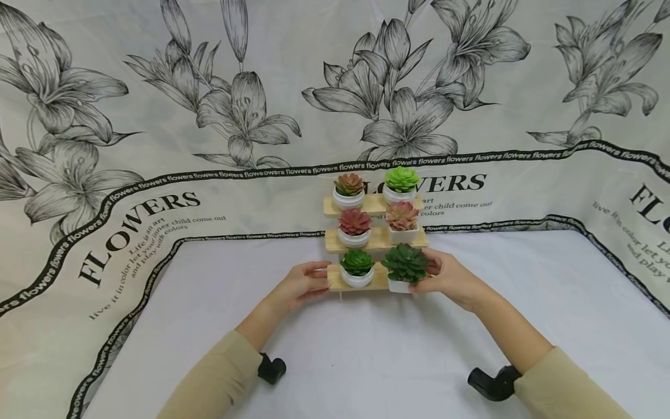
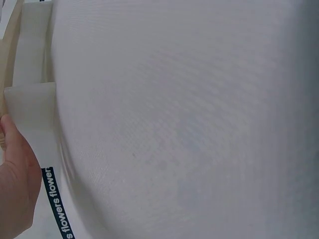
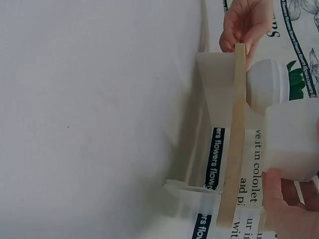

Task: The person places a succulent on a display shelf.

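A three-tier wooden plant stand with white supports stands on the table in the head view. My left hand grips the left end of its bottom shelf, its fingers curled at the board's end in the right wrist view. My right hand holds a dark green potted succulent by its square white pot, over the right end of that shelf. In the right wrist view a strip of background shows between pot and board. Beside it sits a green succulent in a round white pot.
On the middle shelf stand a dark red succulent and a pink one. The top shelf bears a reddish-brown succulent and a bright green one. Flower-printed cloth rises behind the white tabletop.
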The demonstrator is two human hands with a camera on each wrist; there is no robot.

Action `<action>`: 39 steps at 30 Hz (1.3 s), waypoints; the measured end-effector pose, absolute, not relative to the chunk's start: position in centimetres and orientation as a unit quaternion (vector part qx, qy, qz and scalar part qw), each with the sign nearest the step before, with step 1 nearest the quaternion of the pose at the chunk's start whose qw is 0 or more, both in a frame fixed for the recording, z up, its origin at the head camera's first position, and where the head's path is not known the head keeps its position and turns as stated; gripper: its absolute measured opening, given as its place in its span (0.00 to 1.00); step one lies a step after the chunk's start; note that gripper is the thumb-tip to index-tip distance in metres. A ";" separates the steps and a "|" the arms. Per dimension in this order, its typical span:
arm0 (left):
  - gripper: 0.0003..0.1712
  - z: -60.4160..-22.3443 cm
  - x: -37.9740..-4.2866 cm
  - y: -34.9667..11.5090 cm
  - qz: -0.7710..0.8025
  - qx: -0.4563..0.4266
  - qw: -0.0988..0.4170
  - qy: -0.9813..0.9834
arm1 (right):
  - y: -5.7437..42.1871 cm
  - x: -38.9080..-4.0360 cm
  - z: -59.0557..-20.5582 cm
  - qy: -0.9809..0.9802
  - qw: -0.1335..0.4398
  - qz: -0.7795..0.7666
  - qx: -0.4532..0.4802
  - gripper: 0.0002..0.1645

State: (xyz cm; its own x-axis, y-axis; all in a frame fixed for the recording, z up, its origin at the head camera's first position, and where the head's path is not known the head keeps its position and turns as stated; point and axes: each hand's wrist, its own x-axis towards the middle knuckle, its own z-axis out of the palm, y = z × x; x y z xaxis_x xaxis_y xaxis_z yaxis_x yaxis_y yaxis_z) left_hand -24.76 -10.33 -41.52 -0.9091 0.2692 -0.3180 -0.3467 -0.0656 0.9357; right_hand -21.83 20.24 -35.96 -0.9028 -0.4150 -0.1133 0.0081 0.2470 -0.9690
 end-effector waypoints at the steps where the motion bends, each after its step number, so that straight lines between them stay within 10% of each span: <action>1: 0.28 -41.5 -24.7 -10.3 0.730 -0.030 0.209 0.650 | 20.3 -22.1 -36.0 0.768 0.177 -0.602 -0.131 0.48; 39: 0.29 -41.5 -24.9 -10.4 0.730 -0.028 0.209 0.650 | 21.8 -24.3 -37.6 0.733 0.190 -0.638 -0.138 0.47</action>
